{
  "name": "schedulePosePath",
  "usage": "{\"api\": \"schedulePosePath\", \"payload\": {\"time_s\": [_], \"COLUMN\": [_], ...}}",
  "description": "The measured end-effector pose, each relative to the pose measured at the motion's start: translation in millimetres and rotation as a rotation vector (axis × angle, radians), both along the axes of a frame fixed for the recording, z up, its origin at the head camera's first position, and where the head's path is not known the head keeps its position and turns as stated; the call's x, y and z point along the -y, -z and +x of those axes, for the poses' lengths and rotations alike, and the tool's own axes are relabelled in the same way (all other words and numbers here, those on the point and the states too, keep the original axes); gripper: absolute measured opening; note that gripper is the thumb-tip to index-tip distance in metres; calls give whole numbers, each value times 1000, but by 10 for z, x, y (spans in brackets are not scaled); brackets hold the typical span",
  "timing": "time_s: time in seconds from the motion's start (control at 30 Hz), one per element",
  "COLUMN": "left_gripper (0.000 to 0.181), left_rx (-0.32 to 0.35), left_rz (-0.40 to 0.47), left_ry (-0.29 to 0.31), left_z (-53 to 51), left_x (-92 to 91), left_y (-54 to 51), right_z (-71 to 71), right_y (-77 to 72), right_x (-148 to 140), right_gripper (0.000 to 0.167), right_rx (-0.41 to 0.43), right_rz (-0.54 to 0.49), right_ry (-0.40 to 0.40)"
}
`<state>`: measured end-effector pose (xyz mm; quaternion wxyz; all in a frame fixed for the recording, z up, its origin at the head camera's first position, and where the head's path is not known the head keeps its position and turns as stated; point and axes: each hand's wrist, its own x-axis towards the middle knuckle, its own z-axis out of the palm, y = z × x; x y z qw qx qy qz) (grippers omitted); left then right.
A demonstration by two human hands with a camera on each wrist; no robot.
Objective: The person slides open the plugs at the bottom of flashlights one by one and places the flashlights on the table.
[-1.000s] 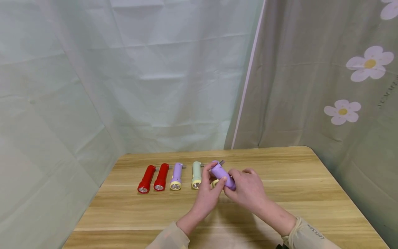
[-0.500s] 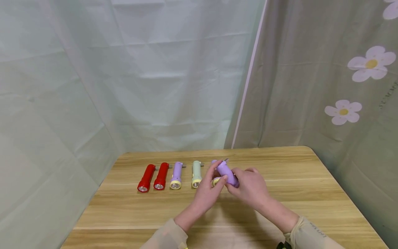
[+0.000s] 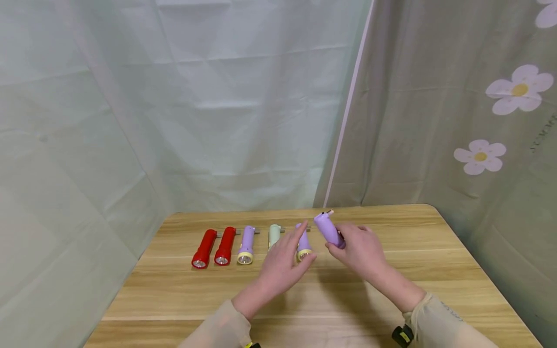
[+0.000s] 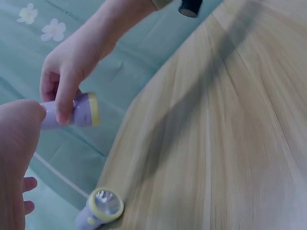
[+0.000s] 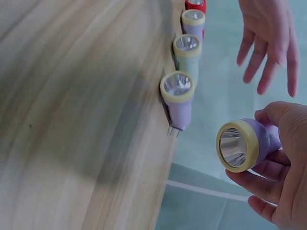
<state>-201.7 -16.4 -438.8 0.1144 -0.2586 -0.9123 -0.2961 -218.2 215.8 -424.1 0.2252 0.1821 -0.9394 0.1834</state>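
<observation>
My right hand grips a purple flashlight above the table, its tail tilted up and to the left. In the right wrist view, the yellow rim and silver reflector of that flashlight stick out past the fingers. My left hand is off it, fingers straight and holding nothing. Beneath and beside the left hand lie a pale green flashlight, partly hidden by it, and another purple flashlight with a yellow rim.
Farther left on the wooden table lie two red flashlights, the outer red flashlight and the inner red flashlight, plus a purple flashlight. All point toward me. Pale curtains hang behind the table.
Both hands were on the purple flashlight earlier. The left hand has let go and drawn back to the left, while the right hand has carried the flashlight slightly right and up.
</observation>
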Motion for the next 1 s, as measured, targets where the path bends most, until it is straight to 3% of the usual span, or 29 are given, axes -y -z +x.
{"api": "schedulePosePath", "payload": {"time_s": [0.27,0.43,0.6,1.0], "left_gripper": [78,77,76,81], "left_rx": [-89,-114,-126,-153], "left_rz": [-248,-344,-389,-395], "left_ry": [86,113,126,146], "left_z": [66,121,153,266], "left_x": [124,147,153,205], "left_y": [165,234,287,398], "right_z": [-116,-186,-245,-410], "right_y": [-33,-11,27,190], "right_x": [-33,-46,-48,-64], "right_gripper": [31,29,31,33], "right_rx": [108,150,177,316], "right_rz": [-72,-72,-67,-62], "right_ry": [67,90,105,155]}}
